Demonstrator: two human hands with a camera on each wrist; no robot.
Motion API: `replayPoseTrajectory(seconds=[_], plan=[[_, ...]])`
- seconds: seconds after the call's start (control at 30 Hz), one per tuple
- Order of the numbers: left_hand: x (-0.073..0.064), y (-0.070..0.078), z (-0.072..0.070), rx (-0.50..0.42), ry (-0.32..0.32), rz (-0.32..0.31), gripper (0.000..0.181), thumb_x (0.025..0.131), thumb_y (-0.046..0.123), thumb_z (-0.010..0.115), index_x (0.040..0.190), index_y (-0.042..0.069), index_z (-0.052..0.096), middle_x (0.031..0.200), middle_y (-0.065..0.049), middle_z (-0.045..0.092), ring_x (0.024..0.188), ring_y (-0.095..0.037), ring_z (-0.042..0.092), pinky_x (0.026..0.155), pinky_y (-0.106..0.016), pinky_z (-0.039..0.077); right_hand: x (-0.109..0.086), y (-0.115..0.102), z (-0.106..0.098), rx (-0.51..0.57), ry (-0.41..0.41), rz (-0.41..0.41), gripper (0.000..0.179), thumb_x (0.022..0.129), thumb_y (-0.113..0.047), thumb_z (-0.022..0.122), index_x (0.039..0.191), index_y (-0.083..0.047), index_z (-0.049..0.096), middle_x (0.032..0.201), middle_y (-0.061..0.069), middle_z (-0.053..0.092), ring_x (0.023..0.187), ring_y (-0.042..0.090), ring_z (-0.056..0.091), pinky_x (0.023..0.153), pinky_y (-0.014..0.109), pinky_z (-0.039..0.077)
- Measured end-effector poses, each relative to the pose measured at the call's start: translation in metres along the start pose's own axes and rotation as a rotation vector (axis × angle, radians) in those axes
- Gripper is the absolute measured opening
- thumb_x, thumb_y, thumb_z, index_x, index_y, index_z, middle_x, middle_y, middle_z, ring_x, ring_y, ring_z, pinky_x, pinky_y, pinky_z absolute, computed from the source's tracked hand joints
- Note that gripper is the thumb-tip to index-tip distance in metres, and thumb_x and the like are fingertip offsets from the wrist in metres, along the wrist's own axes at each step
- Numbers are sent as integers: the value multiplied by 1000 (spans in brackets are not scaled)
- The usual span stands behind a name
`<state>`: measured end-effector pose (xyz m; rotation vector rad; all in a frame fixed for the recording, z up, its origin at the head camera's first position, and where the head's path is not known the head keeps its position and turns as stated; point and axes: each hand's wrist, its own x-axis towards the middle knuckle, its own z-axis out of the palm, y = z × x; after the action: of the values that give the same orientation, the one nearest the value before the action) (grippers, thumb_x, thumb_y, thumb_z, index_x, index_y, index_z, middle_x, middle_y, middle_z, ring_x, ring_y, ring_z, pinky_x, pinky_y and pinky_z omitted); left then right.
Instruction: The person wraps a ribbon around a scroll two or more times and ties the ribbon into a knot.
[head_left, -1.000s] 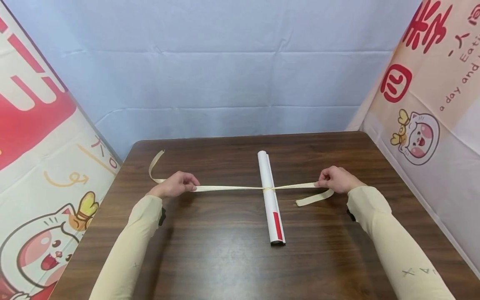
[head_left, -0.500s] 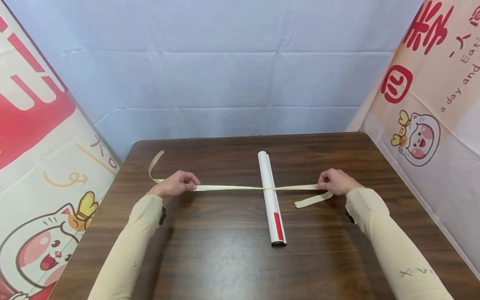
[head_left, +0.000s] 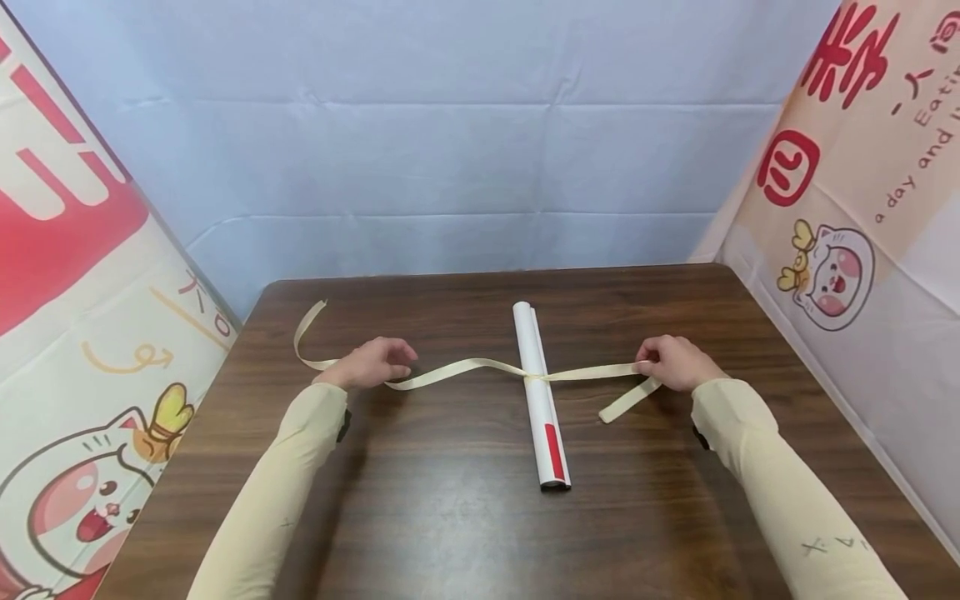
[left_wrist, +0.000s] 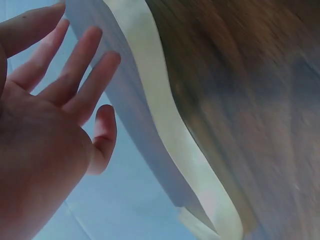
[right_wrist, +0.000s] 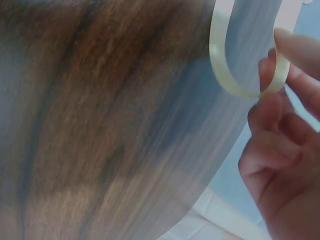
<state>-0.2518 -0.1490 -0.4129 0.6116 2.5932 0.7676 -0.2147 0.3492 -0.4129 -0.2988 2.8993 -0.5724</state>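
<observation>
A cream ribbon (head_left: 450,369) runs across the table and is tied or looped round the middle of a white paper roll (head_left: 536,404) with a red patch near its close end. My left hand (head_left: 372,362) hovers over the ribbon's left part, fingers relaxed; in the left wrist view the fingers (left_wrist: 80,60) are spread apart from the ribbon (left_wrist: 165,110). On the other side, my right hand (head_left: 678,363) pinches the ribbon between thumb and fingers, and its tail bends back toward the roll. The right wrist view shows the ribbon (right_wrist: 222,70) curving in a loop from that pinch.
The dark wood-grain table (head_left: 450,517) has rounded far corners. A pale blue cloth (head_left: 450,167) hangs behind it, with printed banners (head_left: 832,275) at both sides. The ribbon's left end curls up near the far left corner.
My left hand has let go of the ribbon and shifted slightly right. The left stretch, taut before, now lies slack and wavy. My right hand stays nearly in place.
</observation>
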Motion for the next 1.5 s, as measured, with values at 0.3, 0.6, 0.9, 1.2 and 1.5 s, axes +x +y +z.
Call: replayPoseTrajectory(seconds=[0.3,0.6,0.9,1.2,1.5], plan=[[25,35,21,-3,30,90,33,94,12,59,125,3,58,127,-13,61,120,-29,56,100,-45,44,3,-10,-1,-42,28,71,17,89,-17,64,103,-8,66,103,15,65,88,29,61,67,43,47],[50,69,48,95,63,133,27,93,14,58,118,8,64,124,-12,60,120,-34,48,102,-62,34,6,-39,8,-59,55,-25,18,87,-17,67,103,-9,68,108,12,65,97,31,62,76,50,49],[69,83,68,140,57,125,34,92,13,61,125,6,61,122,-12,57,116,-31,47,95,-54,38,10,-62,19,-70,31,-84,15,87,-19,69,101,-13,68,108,9,65,95,27,62,76,48,49],[77,92,77,162,28,137,29,93,14,60,122,10,64,121,-10,58,111,-30,46,87,-47,37,13,-76,27,-77,6,-119,15,88,-21,68,102,-14,68,104,4,63,87,22,59,72,43,49],[79,98,82,254,11,132,26,91,14,61,116,12,67,110,-5,61,101,-25,46,78,-36,31,14,-79,30,-78,-3,-170,14,87,-18,69,100,-13,68,99,3,63,83,18,58,73,39,49]])
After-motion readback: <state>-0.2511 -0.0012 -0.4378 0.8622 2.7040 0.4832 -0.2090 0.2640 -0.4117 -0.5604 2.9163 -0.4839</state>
